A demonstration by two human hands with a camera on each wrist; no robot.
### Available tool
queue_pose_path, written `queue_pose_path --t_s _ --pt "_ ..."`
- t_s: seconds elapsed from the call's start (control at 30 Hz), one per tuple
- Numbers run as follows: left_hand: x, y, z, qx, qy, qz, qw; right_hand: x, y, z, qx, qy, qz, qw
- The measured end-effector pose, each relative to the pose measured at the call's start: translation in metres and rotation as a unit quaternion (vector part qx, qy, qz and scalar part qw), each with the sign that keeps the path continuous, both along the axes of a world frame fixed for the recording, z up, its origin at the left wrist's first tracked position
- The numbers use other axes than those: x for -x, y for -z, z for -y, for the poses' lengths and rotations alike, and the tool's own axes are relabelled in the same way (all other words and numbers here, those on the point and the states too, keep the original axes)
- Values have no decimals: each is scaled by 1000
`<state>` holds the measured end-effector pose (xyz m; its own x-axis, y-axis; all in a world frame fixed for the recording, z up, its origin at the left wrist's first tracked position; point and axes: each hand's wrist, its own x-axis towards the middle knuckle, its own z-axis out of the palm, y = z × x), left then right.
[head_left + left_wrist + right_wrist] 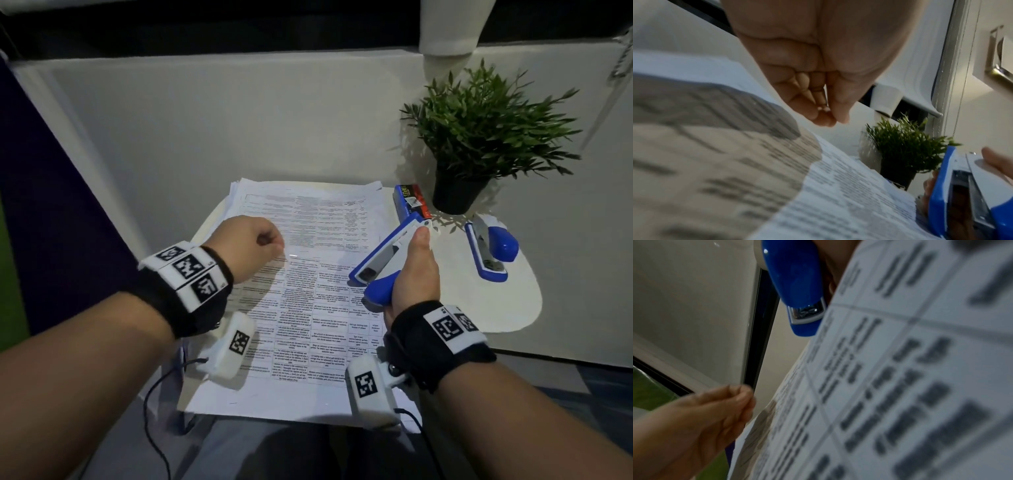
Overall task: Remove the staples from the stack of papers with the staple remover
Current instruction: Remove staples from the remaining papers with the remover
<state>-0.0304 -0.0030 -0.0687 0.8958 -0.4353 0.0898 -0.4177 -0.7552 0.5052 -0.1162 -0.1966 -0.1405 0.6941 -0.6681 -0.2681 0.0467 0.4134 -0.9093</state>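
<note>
hands over a stack of papers [308,291] that lies flat on the small white tabletop [513,301], its near edge overhanging toward us. our right hand [416,274] is clamped on a blue and white stapler-shaped tool [383,255], swung open with the thumb on its white arm; we take this for the staple remover, though the views do not settle that. it is held just above the right edge of the stack, and whether it touches the paper we cannot tell. our left hand [251,248] hovers over the left middle of the top sheet with fingers curled in and thumb and fingertips [825,121] pinched together; something tiny may be between them, perhaps a pulled staple, but it is too small to tell. a short bright glint [293,255] on the sheet just right of this hand may be a staple.

a second blue stapler [493,248] lies on the right of the tabletop, a staple box [411,202] beside the far right corner of the stack, a potted plant [479,137] behind it.

to do the step well, we judge that the left hand should press flat beside the staple while the tool's tip slides under its crown and lifts gently, so the sheet does not tear.
</note>
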Motion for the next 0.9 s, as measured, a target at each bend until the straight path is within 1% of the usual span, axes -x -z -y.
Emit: queue_pose_path --t_s 0.07,0.13,0.23,0.27,0.33,0.37,0.47,0.6,0.7,0.8,0.9 --pt "3 7 -27 32 -53 1 998 -1 3 2 -10 11 2 1000" --pt "1 15 -58 45 -121 14 991 1 3 3 -15 16 5 1000" --pt "-13 33 -110 50 -244 47 967 8 -10 -3 -11 17 8 1000" --pt "-18 41 -126 51 -282 46 957 8 -12 -4 -8 14 8 1000" --pt "-22 60 -150 27 -340 10 940 10 -12 -4 -4 4 9 1000" --pt "-23 70 -158 3 -354 -18 935 11 -13 -4 -5 2 8 1000" --pt "-20 97 -172 -56 -370 -102 922 14 -15 -7 -9 -6 24 1000" --pt "-22 111 -177 -78 -369 -153 913 16 -16 -7 -11 -19 16 1000" --pt "-25 115 -177 -94 -362 -170 912 14 -19 -9 -15 -22 13 1000" --pt "-31 113 -174 -85 -332 -173 923 13 -21 -14 -13 -11 11 1000" --pt "-31 103 -168 -22 -348 -149 925 13 -22 -16 -4 1 16 1000"
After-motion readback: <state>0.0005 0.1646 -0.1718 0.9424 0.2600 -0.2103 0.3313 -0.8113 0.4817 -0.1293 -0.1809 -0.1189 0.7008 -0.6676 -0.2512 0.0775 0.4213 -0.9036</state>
